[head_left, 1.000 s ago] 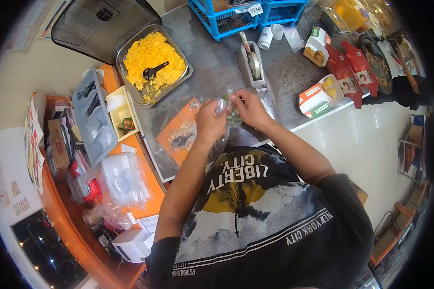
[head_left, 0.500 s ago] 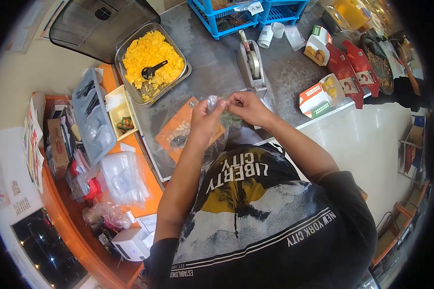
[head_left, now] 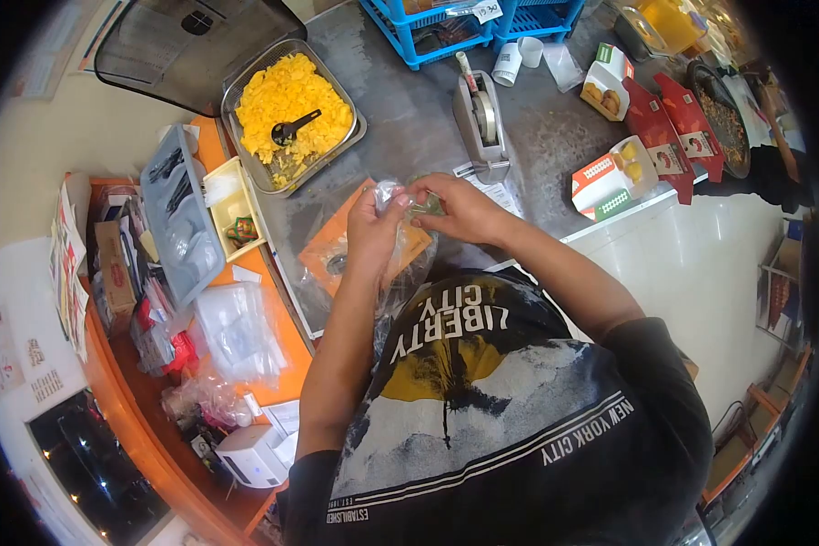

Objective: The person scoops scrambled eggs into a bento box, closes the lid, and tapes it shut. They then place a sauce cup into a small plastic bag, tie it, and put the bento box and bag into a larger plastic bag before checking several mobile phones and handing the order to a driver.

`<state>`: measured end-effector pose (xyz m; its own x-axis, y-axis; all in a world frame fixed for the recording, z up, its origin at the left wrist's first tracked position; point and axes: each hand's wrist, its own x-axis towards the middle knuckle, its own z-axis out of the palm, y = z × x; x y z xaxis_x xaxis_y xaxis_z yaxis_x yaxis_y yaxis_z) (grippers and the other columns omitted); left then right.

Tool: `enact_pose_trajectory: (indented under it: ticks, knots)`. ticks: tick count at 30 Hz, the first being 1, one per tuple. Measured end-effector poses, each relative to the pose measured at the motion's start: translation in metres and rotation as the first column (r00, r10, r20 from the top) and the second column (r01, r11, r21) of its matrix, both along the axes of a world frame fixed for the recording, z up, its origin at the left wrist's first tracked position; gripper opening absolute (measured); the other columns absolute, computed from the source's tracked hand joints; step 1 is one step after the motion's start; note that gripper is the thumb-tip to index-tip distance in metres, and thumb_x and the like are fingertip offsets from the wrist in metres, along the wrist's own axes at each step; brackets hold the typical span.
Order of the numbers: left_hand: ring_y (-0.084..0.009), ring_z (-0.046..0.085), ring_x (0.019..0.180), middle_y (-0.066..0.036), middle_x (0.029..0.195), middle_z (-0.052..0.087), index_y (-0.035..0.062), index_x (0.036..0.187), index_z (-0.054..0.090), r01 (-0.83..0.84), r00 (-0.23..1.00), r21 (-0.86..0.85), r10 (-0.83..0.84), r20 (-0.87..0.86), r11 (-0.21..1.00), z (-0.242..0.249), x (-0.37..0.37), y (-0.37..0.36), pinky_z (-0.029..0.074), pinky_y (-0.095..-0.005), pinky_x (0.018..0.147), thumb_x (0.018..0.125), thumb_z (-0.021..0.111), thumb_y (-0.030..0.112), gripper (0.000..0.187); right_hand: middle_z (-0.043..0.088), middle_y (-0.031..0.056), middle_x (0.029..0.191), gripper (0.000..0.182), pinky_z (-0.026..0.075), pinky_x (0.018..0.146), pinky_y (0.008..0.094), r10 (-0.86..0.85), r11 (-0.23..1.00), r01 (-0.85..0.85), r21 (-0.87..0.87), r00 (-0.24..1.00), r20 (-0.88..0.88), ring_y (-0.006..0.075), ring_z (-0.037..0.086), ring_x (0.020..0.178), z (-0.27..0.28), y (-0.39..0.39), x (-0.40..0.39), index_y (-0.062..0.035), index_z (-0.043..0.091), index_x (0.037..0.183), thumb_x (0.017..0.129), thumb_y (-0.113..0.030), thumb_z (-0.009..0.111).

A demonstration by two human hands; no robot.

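Observation:
My left hand (head_left: pixel 376 227) is closed on a crumpled clear plastic bag (head_left: pixel 389 191), pinching it near the thumb. My right hand (head_left: pixel 460 209) meets it from the other side, fingers bent on the same plastic. Something greenish shows through the plastic by the right fingertips, too small to name. Under both hands lies an orange printed sheet (head_left: pixel 409 241) with clear plastic around it on the dark counter (head_left: pixel 387 100). Just beyond my right hand stands a tape dispenser (head_left: pixel 480 127), with a printed paper (head_left: pixel 496 193) near its base.
A tray of yellow scrambled egg (head_left: pixel 291 100) with a black spoon (head_left: pixel 296 127) sits at upper left. Beside it are a cream bin (head_left: pixel 230 205) and a grey cutlery tray (head_left: pixel 180 218). Food boxes (head_left: pixel 614 177) stand at right; blue baskets (head_left: pixel 428 41) are at the back. Another person's arm shows far right.
Both hands have shifted slightly left and down over the orange sheet. My right hand has turned, its fingers now lower on the plastic. The view has moved a little.

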<state>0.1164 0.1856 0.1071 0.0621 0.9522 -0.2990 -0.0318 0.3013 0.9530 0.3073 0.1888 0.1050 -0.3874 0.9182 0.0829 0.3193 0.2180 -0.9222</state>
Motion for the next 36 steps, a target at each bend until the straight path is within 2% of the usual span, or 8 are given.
enact_pose_trajectory:
  ticks: [10,16,19,22,25,28,31,36]
  knots:
    - [-0.0090,0.057,0.090,-0.001,0.105,0.065,0.0020,0.122,0.062,0.165,0.986,-0.023,-0.165,-0.002,0.986,0.000,-0.015,0.002,0.047,-0.0251,0.081,0.094,0.070,0.007,0.029,0.071,0.0142,0.093,0.016,0.050,0.077,0.0360,0.143,0.968,-0.150,-0.202,0.988,-0.050,0.0233,0.065,0.082,-0.010,0.017,0.008,-0.0021,0.068,0.102,0.092,-0.014,0.069]
    - [-0.0086,0.059,0.096,0.000,0.106,0.064,0.0025,0.122,0.062,0.164,0.986,-0.021,-0.165,-0.011,0.986,0.002,-0.013,0.001,0.047,-0.0248,0.087,0.093,0.068,0.003,0.030,0.067,0.0004,0.087,0.014,0.047,0.072,0.0267,0.223,0.919,-0.272,-0.286,0.956,-0.190,0.0064,0.055,0.080,-0.008,0.021,0.011,-0.0003,0.067,0.102,0.096,-0.013,0.065]
    - [-0.0081,0.059,0.095,0.000,0.105,0.064,0.0028,0.120,0.062,0.153,0.988,-0.006,-0.153,-0.023,0.988,-0.001,-0.010,0.001,0.047,-0.0251,0.086,0.092,0.068,0.002,0.029,0.067,-0.0001,0.085,0.013,0.046,0.070,0.0260,0.259,0.902,-0.294,-0.316,0.954,-0.149,0.0059,0.055,0.077,-0.007,0.022,0.012,-0.0008,0.067,0.102,0.095,-0.011,0.065]
    - [-0.0081,0.059,0.094,0.000,0.104,0.064,0.0033,0.117,0.062,0.160,0.985,0.009,-0.159,-0.067,0.987,-0.005,-0.012,0.002,0.048,-0.0255,0.084,0.091,0.068,0.002,0.027,0.066,-0.0006,0.082,0.014,0.046,0.068,0.0256,0.284,0.884,-0.304,-0.355,0.953,-0.109,0.0059,0.055,0.075,-0.004,0.027,0.011,-0.0010,0.068,0.099,0.091,-0.012,0.066]
    - [-0.0084,0.060,0.090,0.000,0.101,0.065,0.0035,0.113,0.062,0.128,0.986,0.022,-0.125,-0.108,0.991,0.002,-0.008,0.001,0.048,-0.0253,0.082,0.090,0.068,0.002,0.024,0.070,0.0085,0.081,0.020,0.051,0.070,0.0332,0.261,0.905,-0.252,-0.342,0.965,-0.021,0.0161,0.064,0.075,0.004,0.030,0.010,-0.0009,0.070,0.095,0.088,-0.020,0.070]
    - [-0.0088,0.060,0.087,0.000,0.098,0.065,0.0034,0.110,0.062,0.095,0.988,0.030,-0.090,-0.125,0.995,0.011,-0.005,0.001,0.049,-0.0247,0.079,0.089,0.069,0.002,0.022,0.068,0.0063,0.082,0.017,0.049,0.067,0.0306,0.142,0.978,-0.125,-0.167,0.986,0.092,0.0162,0.063,0.075,0.021,0.024,0.008,-0.0021,0.070,0.094,0.086,-0.017,0.073]
    - [-0.0087,0.060,0.085,-0.001,0.096,0.066,0.0034,0.108,0.062,0.079,0.987,0.017,-0.075,-0.143,0.997,0.016,-0.003,0.002,0.049,-0.0246,0.077,0.089,0.071,0.004,0.021,0.068,0.0098,0.087,0.017,0.050,0.069,0.0342,0.098,0.974,-0.127,0.189,0.983,0.157,0.0248,0.066,0.079,0.010,0.024,0.008,-0.0025,0.070,0.095,0.086,-0.016,0.074]
    - [-0.0080,0.058,0.082,0.000,0.091,0.065,0.0041,0.103,0.065,0.101,0.976,0.052,-0.089,-0.199,0.993,0.012,-0.003,0.003,0.048,-0.0247,0.075,0.094,0.071,0.013,0.014,0.068,0.0127,0.090,0.015,0.052,0.073,0.0389,0.100,0.975,-0.102,0.198,0.995,0.023,0.0311,0.066,0.079,0.000,0.022,0.008,-0.0027,0.070,0.097,0.089,-0.015,0.071]
